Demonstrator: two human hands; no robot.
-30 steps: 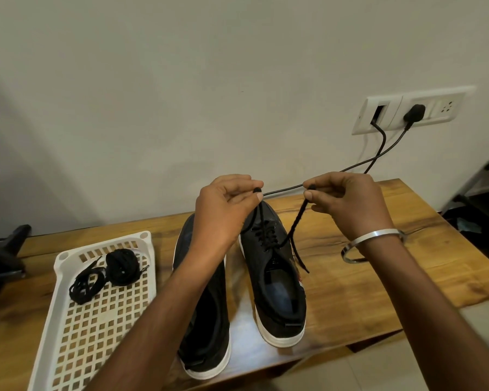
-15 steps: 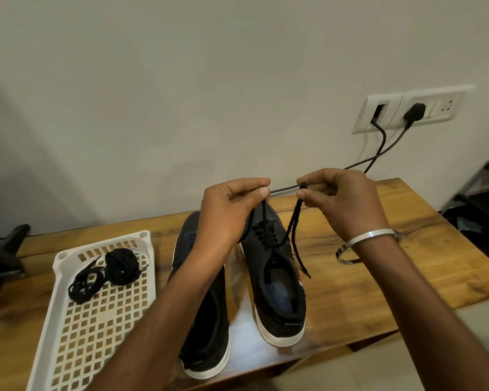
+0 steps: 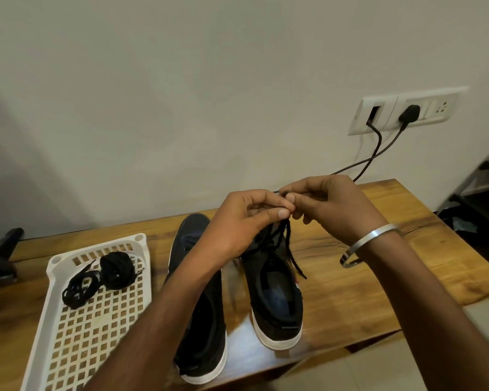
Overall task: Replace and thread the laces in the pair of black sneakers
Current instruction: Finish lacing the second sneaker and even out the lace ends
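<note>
1. The wooden table (image 3: 378, 277) carries everything.
2. A white tray (image 3: 76, 334) at left holds spare black laces (image 3: 96, 275).
3. Two black sneakers (image 3: 274, 300) stand side by side; my left forearm hides much of the left one.
4. My left hand (image 3: 243, 218) and right hand (image 3: 331, 207) meet above the right sneaker, each pinching its lace (image 3: 291, 249).
5. Wall cables (image 3: 378, 153) trail behind my knuckles.
</note>
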